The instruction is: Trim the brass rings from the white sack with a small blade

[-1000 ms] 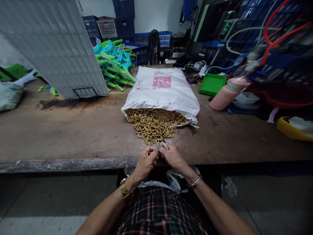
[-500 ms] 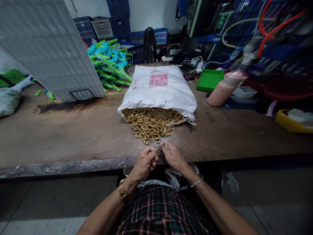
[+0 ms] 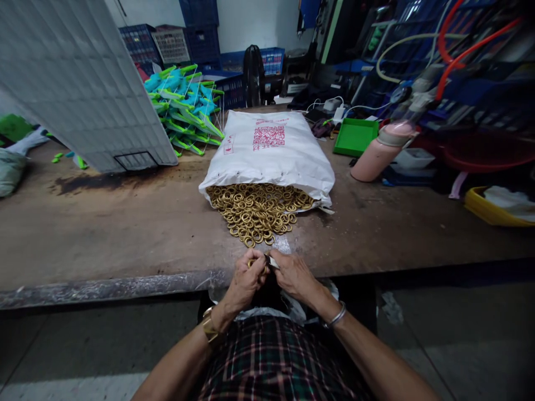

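My left hand [image 3: 244, 279] is closed on a few brass-coloured rings [image 3: 251, 263], just over the table's front edge. In my right hand [image 3: 297, 277] is a small, knife-like tool [image 3: 273, 262] with a pale body and a dark tip. That tip meets the rings at my left fingertips; the exact contact is too small to make out. Just beyond both hands, a heap of loose brass rings [image 3: 257, 217] spills from the mouth of a white woven sack [image 3: 267, 159] printed with a red code. The sack lies flat on the wooden table [image 3: 167, 223].
A grey ribbed panel [image 3: 96, 83] stands at the left, beside stacked green and blue plastic parts [image 3: 188, 111]. On the right are a green tray [image 3: 355, 137], a pink bottle [image 3: 371, 159] and a yellow tray [image 3: 493, 209]. Red hoses [image 3: 445, 55] hang above.
My right hand has turned and moved slightly left and down, bringing the tool's dark tip against the rings in my left hand. The left hand keeps its grip nearly in place.
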### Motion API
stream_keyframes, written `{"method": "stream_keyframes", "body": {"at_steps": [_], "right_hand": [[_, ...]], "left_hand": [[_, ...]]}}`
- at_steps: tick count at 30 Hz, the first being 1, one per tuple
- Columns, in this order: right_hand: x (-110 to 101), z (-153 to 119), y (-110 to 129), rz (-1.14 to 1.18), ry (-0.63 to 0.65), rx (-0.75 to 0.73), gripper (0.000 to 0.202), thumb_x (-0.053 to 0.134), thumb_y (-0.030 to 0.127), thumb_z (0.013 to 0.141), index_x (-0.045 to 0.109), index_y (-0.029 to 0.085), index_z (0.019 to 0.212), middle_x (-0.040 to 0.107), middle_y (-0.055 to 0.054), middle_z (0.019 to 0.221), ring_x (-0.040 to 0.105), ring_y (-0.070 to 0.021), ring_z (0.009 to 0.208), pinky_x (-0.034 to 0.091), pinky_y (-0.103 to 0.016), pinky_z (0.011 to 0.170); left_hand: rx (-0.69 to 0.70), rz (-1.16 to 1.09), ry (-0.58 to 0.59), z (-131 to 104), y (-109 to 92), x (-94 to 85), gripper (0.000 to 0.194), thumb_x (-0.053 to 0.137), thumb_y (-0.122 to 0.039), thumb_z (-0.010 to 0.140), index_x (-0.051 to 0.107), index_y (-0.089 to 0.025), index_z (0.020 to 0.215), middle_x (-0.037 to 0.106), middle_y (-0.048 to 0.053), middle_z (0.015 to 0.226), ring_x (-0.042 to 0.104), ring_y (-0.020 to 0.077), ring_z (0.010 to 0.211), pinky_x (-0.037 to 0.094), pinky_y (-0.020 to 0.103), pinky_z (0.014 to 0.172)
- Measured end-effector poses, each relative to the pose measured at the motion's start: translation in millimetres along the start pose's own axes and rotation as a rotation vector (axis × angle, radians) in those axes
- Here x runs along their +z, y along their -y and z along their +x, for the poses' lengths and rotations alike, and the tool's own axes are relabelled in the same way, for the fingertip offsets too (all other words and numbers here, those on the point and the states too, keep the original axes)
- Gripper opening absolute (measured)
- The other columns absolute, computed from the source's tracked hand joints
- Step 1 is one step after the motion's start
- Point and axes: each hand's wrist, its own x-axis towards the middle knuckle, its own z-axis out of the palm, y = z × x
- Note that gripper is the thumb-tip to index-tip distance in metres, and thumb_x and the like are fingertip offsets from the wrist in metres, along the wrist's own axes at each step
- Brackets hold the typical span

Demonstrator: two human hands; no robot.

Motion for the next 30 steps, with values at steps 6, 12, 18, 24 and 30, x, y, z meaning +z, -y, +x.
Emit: {"method": "stream_keyframes", "body": {"at_steps": [6, 12, 18, 24, 30], "right_hand": [[-2, 10, -3, -0.188, -0.003, 0.131, 0.026, 0.037, 0.012, 0.077, 0.052, 0.015, 0.097, 0.064, -0.007, 0.071, 0.055, -0.0167, 0.060, 0.021, -0.028, 0.053], [-2, 24, -17, -0.163, -0.203, 0.202, 0.023, 0.037, 0.013, 0.081, 0.053, 0.017, 0.097, 0.065, -0.007, 0.078, 0.057, -0.0166, 0.065, 0.026, -0.026, 0.055], [2, 34, -3, -0.113, -0.210, 0.122, 0.027, 0.042, 0.016, 0.082, 0.049, 0.020, 0.107, 0.065, -0.006, 0.095, 0.059, -0.0166, 0.078, 0.032, -0.025, 0.062], [3, 40, -2, -0.202, -0.188, 0.203, 0.024, 0.041, 0.012, 0.080, 0.053, 0.020, 0.099, 0.066, -0.005, 0.086, 0.058, -0.0160, 0.069, 0.028, -0.026, 0.057], [9, 40, -18, 0.008, -0.324, 0.169, 0.021, 0.037, 0.016, 0.081, 0.054, 0.019, 0.093, 0.062, -0.004, 0.071, 0.054, -0.0152, 0.063, 0.031, -0.024, 0.057]], "left_hand": [[-0.061, 0.053, 0.123, -20, -16, -3.2, 0.033, 0.054, -0.049, 0.074, 0.045, -0.018, 0.073, 0.048, -0.006, 0.055, 0.036, 0.0035, 0.040, 0.024, 0.016, 0.039], [-0.406, 0.050, 0.244, -45, 11, -20.2, 0.026, 0.062, -0.039, 0.068, 0.050, -0.016, 0.068, 0.051, -0.004, 0.048, 0.038, 0.0045, 0.037, 0.021, 0.015, 0.036], [-0.825, -0.488, -0.174, -24, 65, -37.6, 0.012, 0.057, -0.014, 0.071, 0.050, -0.012, 0.061, 0.053, 0.002, 0.049, 0.045, 0.0061, 0.037, 0.023, 0.013, 0.033], [-0.646, -0.639, -0.264, -4, 89, -25.0, 0.010, 0.048, -0.006, 0.075, 0.052, -0.014, 0.070, 0.060, 0.003, 0.060, 0.058, 0.0116, 0.055, 0.046, 0.022, 0.055], [-0.529, -0.613, -0.149, 0, 116, -32.9, 0.017, 0.065, -0.020, 0.067, 0.059, -0.018, 0.083, 0.064, 0.002, 0.075, 0.059, 0.0150, 0.068, 0.046, 0.027, 0.064]]}}
